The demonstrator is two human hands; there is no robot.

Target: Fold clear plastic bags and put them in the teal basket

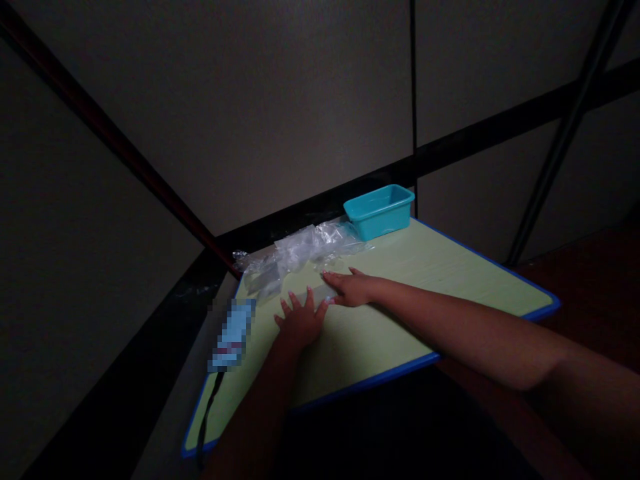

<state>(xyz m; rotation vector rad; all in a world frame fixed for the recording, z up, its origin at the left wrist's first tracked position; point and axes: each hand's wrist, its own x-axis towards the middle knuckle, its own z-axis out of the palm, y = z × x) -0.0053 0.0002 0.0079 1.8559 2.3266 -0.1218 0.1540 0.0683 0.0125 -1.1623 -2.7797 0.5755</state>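
My left hand lies with fingers spread at the near edge of a flat, clear plastic piece on the yellow tabletop. From the right, my right hand reaches across, its fingers stretched out over the other end of that piece. The two hands almost meet near the left thumb. Just beyond them is a heap of crinkled clear plastic bags. Whether the flat piece is a bag or a sheet I cannot tell.
A turquoise plastic basket stands at the back of the table, against the wall panel. At the left edge lies a blurred light-blue item with a dark strap. Blue edging runs round the tabletop.
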